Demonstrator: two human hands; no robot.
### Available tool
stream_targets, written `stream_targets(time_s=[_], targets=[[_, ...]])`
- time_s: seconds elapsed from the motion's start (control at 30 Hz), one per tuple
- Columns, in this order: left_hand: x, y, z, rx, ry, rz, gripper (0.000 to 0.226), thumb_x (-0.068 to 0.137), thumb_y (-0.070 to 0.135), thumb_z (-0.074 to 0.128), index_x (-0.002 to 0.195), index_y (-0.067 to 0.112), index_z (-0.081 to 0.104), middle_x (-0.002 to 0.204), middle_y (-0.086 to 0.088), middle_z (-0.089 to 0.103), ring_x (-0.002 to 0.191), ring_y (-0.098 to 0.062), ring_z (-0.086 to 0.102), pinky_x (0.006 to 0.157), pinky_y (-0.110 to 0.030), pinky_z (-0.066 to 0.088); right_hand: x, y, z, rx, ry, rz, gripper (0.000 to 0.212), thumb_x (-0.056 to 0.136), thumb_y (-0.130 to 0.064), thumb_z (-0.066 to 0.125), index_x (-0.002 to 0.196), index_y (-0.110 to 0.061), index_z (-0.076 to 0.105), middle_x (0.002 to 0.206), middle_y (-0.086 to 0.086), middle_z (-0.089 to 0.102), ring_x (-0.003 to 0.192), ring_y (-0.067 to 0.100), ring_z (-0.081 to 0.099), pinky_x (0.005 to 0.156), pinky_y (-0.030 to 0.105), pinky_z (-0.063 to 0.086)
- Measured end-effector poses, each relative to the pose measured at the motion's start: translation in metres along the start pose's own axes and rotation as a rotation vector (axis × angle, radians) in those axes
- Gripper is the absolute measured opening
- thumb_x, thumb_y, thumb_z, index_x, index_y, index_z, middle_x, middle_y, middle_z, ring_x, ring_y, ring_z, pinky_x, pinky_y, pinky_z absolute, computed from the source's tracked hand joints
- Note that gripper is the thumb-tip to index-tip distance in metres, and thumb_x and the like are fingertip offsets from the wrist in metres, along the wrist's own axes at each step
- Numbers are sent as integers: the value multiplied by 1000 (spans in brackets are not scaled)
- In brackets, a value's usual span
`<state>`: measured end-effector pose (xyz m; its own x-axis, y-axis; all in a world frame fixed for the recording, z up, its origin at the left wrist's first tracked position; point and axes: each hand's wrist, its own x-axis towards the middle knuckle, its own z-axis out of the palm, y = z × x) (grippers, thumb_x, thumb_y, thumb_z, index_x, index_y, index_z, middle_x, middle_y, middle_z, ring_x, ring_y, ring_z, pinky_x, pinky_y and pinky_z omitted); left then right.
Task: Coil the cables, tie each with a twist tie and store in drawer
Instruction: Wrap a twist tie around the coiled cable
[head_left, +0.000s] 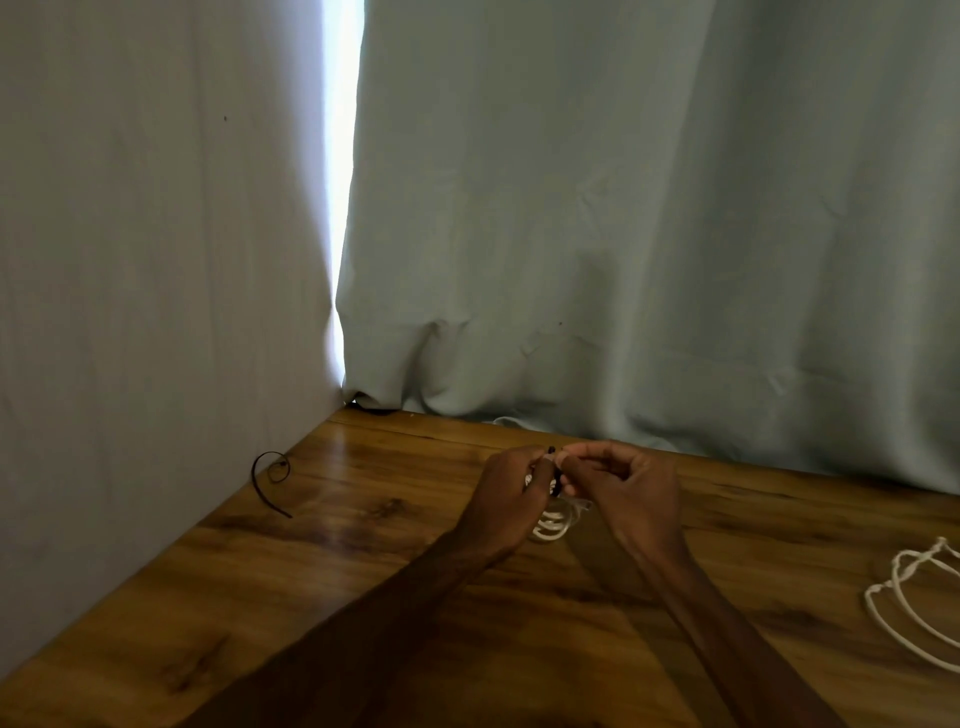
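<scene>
A coiled white cable (556, 522) hangs between my two hands above the wooden table (363, 571). My left hand (506, 499) grips the coil from the left. My right hand (626, 491) pinches a black twist tie (554, 470) that wraps the coil where the fingers meet. Most of the coil and tie is hidden by my fingers. A second white cable (914, 597) lies loosely looped on the table at the right edge. A spare black twist tie (271, 480) lies curled near the table's left edge.
A pale wall (130, 312) borders the table on the left. A light green curtain (649, 234) hangs along the back edge. No drawer is in view.
</scene>
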<state>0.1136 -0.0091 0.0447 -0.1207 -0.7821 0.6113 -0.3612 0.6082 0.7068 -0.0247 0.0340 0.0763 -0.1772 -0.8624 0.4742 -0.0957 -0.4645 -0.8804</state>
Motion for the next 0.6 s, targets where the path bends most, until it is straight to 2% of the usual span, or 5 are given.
stream_targets(time_s=[0.17,0.27,0.43,0.53,0.6], targets=[[0,1,-5,23,-60,75,32,104,18,50,79,14,70,74,1,69,69,-13,63,65,-38,49,2,-1,0,-3,-27,52,18,84,2,78,99,-7,76,79,12,78,67,24,76,60,24,61],[2,-4,-10,80,-130,103,32,103,19,50,78,13,69,74,-1,67,73,-15,60,69,-40,46,1,-2,-2,-58,-70,89,20,86,2,76,99,-12,78,79,10,79,65,21,75,61,25,62],[2,-5,-13,185,-223,146,30,106,26,49,80,36,61,77,7,55,74,-2,48,67,-22,32,4,-3,-9,-235,-113,88,12,86,0,77,86,-12,80,69,11,76,59,23,72,66,37,64],[3,-1,-14,163,-232,121,34,107,27,49,77,40,59,78,3,56,76,-9,51,69,-28,36,4,-7,-11,-302,-101,21,13,85,1,77,85,-11,80,68,7,76,58,23,74,59,30,63],[3,-1,-15,161,-242,117,30,107,26,49,82,32,65,79,0,58,77,-12,53,69,-27,38,4,-10,-12,-312,-107,5,12,85,2,76,86,-9,80,68,5,77,58,23,74,55,27,61]])
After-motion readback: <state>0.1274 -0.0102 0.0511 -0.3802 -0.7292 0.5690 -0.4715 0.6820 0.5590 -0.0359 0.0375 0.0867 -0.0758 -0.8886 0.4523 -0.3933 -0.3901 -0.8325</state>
